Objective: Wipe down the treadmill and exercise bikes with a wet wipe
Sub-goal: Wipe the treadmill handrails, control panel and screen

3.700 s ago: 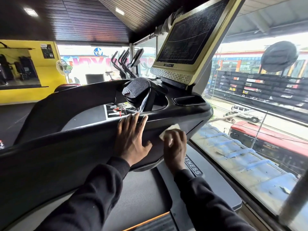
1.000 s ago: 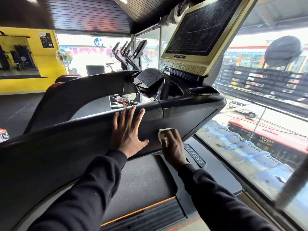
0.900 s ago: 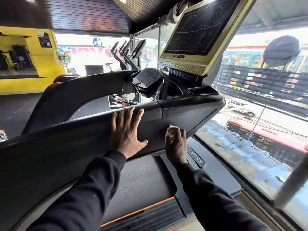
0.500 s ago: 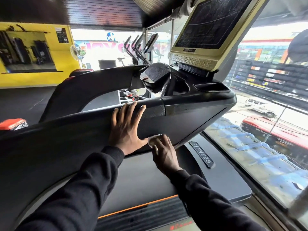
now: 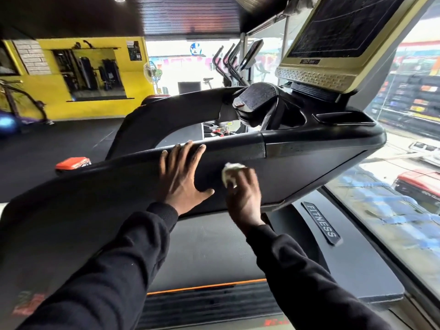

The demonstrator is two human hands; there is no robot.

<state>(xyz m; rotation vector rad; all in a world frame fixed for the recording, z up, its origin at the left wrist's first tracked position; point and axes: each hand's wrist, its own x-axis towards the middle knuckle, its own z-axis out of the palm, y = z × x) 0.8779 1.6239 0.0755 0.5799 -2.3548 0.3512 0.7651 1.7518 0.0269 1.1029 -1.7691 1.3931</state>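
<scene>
Your right hand (image 5: 242,191) has its grip clamped on the crumpled wet wipe (image 5: 230,173), pressing it against the near face of the treadmill's console panel (image 5: 309,177). Your left hand (image 5: 182,173) lies flat, fingers spread, just left of it, bracing on the same panel. The panel's long axis runs left to right, and the bare stretch lies to the right of the wipe, toward the window, so your right hand is the nearer one to sweep it.
</scene>
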